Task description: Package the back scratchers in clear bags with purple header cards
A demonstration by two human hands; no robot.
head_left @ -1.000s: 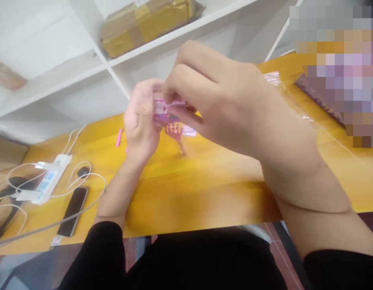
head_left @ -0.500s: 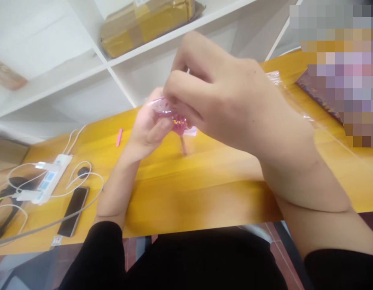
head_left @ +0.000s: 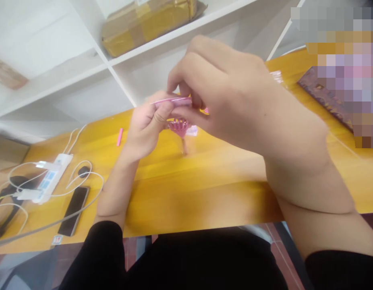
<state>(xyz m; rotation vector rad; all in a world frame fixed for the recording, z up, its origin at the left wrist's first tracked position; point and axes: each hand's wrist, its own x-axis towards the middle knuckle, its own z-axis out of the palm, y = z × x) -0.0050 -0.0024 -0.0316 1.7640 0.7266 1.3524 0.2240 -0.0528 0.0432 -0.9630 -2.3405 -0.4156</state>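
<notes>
Between my two hands is a thin, glossy pink piece, seen nearly edge-on; its exact kind does not show. My left hand pinches its left end, thumb on the near side. The curled fingers of my right hand close on its right end, and the back of that hand hides part of the grip. Just below the fingers is a pink, pronged, crown-like object on a thin stem, partly covered by my hands. A small shiny pale-pink piece lies behind it on the table.
On the wooden table, a pink stick lies to the left. Further left are a white power strip with cables and a phone. Clear plastic and a dark patterned item lie right. Shelves behind hold a taped box.
The glossy pink piece has turned from showing its face to nearly edge-on. My right hand has shifted slightly right, and its fingers have changed position. More of the pronged object shows.
</notes>
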